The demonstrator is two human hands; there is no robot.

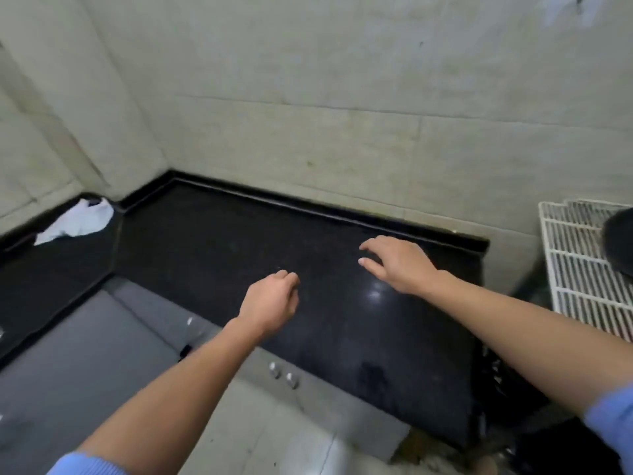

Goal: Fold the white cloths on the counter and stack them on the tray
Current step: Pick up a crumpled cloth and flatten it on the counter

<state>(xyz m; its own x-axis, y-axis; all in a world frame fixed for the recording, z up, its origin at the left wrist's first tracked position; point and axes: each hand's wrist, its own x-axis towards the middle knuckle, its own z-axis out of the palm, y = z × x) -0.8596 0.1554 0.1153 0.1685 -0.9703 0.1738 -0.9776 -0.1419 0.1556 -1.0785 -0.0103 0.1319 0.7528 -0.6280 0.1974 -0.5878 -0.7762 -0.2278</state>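
White cloth (pixel 77 222) crumpled on black counter (pixel 219 241), far-left corner by the wall, well apart from both hands. Left hand (pixel 270 299) over counter's near edge, fingers loosely curled, empty. Right hand (pixel 397 264) farther back, fingers spread, empty.

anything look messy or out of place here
Only the white cloth: it lies crumpled and unfolded in the far left corner of the counter. Nothing looks spilled or broken.
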